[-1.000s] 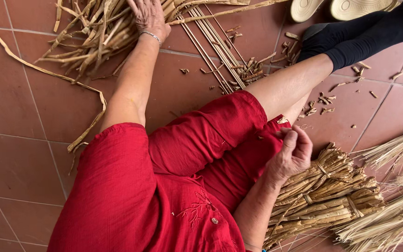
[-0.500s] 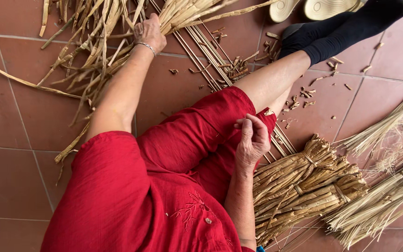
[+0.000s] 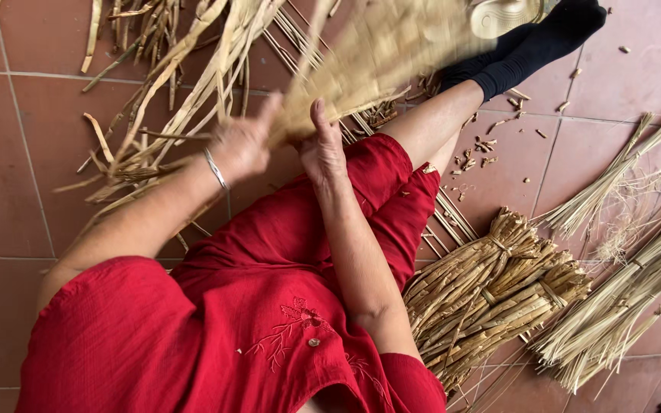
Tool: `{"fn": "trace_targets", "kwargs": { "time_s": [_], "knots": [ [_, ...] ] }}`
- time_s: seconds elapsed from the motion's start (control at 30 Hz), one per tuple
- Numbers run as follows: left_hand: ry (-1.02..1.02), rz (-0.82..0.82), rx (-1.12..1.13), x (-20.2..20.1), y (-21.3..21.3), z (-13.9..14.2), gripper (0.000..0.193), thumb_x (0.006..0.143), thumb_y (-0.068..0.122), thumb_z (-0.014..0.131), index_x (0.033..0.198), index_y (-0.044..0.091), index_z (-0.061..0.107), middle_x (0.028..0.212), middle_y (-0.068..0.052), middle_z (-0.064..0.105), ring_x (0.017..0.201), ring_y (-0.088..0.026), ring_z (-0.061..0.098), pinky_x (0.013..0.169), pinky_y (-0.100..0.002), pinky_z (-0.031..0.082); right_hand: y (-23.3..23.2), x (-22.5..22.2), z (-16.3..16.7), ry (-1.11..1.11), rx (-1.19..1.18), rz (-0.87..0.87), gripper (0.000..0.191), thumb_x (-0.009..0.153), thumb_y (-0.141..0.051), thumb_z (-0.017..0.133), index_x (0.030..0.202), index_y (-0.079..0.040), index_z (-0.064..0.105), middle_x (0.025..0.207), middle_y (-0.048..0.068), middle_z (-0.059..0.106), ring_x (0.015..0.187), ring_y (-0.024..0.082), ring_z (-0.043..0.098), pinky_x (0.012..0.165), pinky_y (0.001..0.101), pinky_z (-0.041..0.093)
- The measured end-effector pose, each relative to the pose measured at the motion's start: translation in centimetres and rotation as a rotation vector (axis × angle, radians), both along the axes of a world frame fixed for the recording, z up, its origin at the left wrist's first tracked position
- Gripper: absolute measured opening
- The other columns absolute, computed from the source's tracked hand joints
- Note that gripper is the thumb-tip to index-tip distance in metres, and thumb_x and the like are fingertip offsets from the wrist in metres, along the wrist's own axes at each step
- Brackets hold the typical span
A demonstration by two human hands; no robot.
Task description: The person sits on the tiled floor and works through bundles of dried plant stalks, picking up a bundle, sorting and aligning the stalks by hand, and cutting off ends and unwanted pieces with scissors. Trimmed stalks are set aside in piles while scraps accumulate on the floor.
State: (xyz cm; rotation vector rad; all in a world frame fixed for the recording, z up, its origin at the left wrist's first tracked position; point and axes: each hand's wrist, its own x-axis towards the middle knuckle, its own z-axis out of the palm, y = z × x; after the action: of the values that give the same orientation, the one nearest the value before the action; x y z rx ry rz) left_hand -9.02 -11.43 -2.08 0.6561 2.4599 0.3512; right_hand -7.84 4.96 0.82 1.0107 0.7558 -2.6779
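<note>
**Both hands on a woven straw piece over the lap**

Person sat on a tiled floor (image 3: 9, 191), red dress (image 3: 216, 336), legs stretched out, black socks (image 3: 533, 42).

Left hand (image 3: 242, 145) gripped the near edge of the woven piece (image 3: 376, 53), fingers curled round it, thumb up. Silver bangle (image 3: 216, 170) sat on that wrist. Right hand (image 3: 323, 149) was just beside the left, also closed on the same edge, thumb pointing up along the weave. The two hands were nearly touching.

Woven piece was a flat plaited straw mat, pale tan, held tilted up and away from the body, above the knees. It was motion-blurred, so weave detail could not be told. Its far end reached toward a light sandal (image 3: 499, 15) near the sock.

Loose straw strips (image 3: 162, 92) lay fanned on the floor beyond the left hand, some trailing from the woven piece's edge; which were attached could not be told.

By the right hip lay tied bundles (image 3: 499, 291) of thicker reeds, stacked close together, touching each other. Further right, thin stalks (image 3: 636, 283) lay in sheaves, just beside the bundles. Small straw scraps (image 3: 491, 141) were scattered on the floor beside the right shin.
</note>
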Motion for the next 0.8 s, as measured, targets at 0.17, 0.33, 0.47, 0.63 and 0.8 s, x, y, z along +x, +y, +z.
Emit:
{"fn": "trace_targets", "kwargs": {
  "time_s": [0.17, 0.33, 0.47, 0.63, 0.8],
  "knots": [
    [-0.064, -0.070, 0.016, 3.7, -0.1, -0.1, 0.119, 0.080, 0.026, 0.080, 0.167, 0.016, 0.000, 0.094, -0.022, 0.070, 0.082, -0.038, 0.071, 0.082, -0.050, 0.055, -1.8, 0.3, -0.4, -0.062, 0.066, -0.096, 0.030, 0.082, -0.004, 0.081, 0.108, 0.004, 0.068, 0.092, 0.010, 0.073, 0.087, 0.023, 0.072, 0.083, 0.0350, 0.061],
    [-0.350, 0.078, 0.453, -0.6, -3.1, -1.0, 0.073, 0.081, 0.059, 0.086, 0.135, 0.025, 0.050, 0.109, -0.014, 0.076, 0.100, -0.032, 0.072, 0.091, -0.049, 0.055, -1.4, 0.3, -0.1, -0.143, 0.114, -0.098, 0.018, 0.083, 0.001, 0.075, 0.097, 0.007, 0.065, 0.079, 0.014, 0.068, 0.070, 0.027, 0.071, 0.070, 0.0440, 0.063],
    [-0.239, 0.547, 0.263, -6.9, -3.2, -3.0, 0.075, 0.087, 0.064, 0.073, 0.146, 0.021, 0.059, 0.133, -0.014, 0.071, 0.124, -0.030, 0.064, 0.113, -0.047, 0.053, -1.6, 0.7, 0.2, -0.126, 0.125, -0.080, 0.018, 0.085, 0.001, 0.074, 0.100, 0.004, 0.063, 0.079, 0.012, 0.066, 0.070, 0.026, 0.070, 0.071, 0.0484, 0.065],
    [-0.003, 0.669, -0.035, -10.4, -1.5, -5.0, 0.160, 0.055, 0.069, 0.099, 0.162, 0.017, -0.007, 0.167, -0.026, -0.001, 0.153, -0.049, 0.007, 0.118, -0.069, 0.006, -1.4, 1.9, 0.0, -0.176, 0.088, -0.043, 0.020, 0.087, 0.000, 0.073, 0.103, 0.006, 0.062, 0.082, 0.010, 0.066, 0.072, 0.025, 0.070, 0.075, 0.0494, 0.065],
    [-0.024, 0.837, -0.211, -8.4, 0.3, -6.5, 0.162, 0.053, 0.061, 0.103, 0.154, 0.022, -0.018, 0.165, -0.030, 0.000, 0.146, -0.052, 0.017, 0.114, -0.073, 0.007, -0.8, 2.1, -0.4, -0.144, 0.041, -0.026, 0.021, 0.088, -0.001, 0.073, 0.104, 0.005, 0.061, 0.083, 0.010, 0.065, 0.074, 0.024, 0.070, 0.080, 0.0497, 0.064]
  ]
}}
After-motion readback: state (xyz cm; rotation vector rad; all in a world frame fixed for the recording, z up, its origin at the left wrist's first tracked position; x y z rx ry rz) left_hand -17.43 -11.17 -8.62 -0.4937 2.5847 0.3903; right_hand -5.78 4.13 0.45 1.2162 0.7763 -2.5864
